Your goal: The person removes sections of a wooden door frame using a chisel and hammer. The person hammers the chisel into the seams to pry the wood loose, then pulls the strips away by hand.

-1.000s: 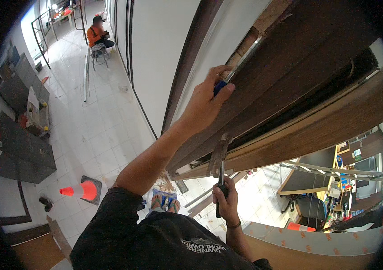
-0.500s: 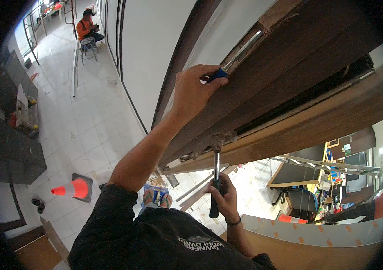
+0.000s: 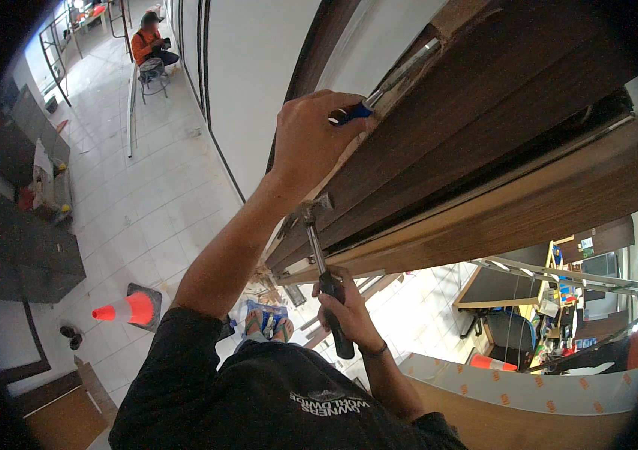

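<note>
My left hand [image 3: 313, 139] is closed around the blue handle of a chisel [image 3: 403, 73]. The chisel's metal blade lies along the edge of a dark brown wooden door frame [image 3: 439, 154], pointing up and to the right, with its tip near a patch of bare, lighter wood. Lower down, my right hand [image 3: 347, 306] grips the black handle of a claw hammer [image 3: 318, 247]. The hammer's head is raised beside my left forearm, below the chisel handle and apart from it.
A person in orange [image 3: 146, 46] sits on a stool at the far left. An orange traffic cone [image 3: 128, 308] stands on the tiled floor beside dark cabinets [image 3: 30, 251]. On the right are a ladder [image 3: 559, 276], a desk and a chair [image 3: 510, 334]. Wood debris lies near my feet.
The hammer has swung up and left toward my left forearm, its head tilting left. My left hand and the chisel have shifted slightly up and left in the view.
</note>
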{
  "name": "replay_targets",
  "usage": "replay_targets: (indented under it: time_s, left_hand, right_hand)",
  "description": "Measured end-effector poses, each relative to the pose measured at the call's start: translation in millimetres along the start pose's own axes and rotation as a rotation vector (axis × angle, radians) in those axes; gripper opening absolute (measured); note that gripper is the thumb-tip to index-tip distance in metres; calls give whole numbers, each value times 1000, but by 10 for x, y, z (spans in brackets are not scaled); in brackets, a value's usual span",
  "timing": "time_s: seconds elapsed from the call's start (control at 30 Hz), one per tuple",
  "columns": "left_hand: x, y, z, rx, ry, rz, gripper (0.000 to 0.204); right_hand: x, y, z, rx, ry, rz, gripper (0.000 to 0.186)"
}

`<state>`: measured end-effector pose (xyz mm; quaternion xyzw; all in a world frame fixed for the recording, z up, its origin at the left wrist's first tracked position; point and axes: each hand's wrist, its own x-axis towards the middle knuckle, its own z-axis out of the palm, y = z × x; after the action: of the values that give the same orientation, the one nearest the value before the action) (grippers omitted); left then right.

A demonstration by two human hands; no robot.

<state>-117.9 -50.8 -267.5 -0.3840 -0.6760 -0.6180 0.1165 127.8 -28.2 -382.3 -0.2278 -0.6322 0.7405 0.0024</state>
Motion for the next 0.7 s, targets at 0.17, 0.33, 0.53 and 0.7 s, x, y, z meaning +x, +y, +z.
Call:
replay_targets:
  time_s: [0.17,0.33,0.53,0.7]
  left_hand:
    - [55,28,-1,71,-78,-17,33]
    - [84,62,12,115,-85,-9,34]
    - [29,63,5,79,-91,-41,34]
    - [-25,129,65,57,-71,-66,34]
  right_hand:
    - [214,-26,38,-181,54,-13,42]
    - [308,-141,168,-40,86,-87,44]
    - [403,14,19,-165,115,-129,44]
    - [319,-7,18,-213,88,-52,43]
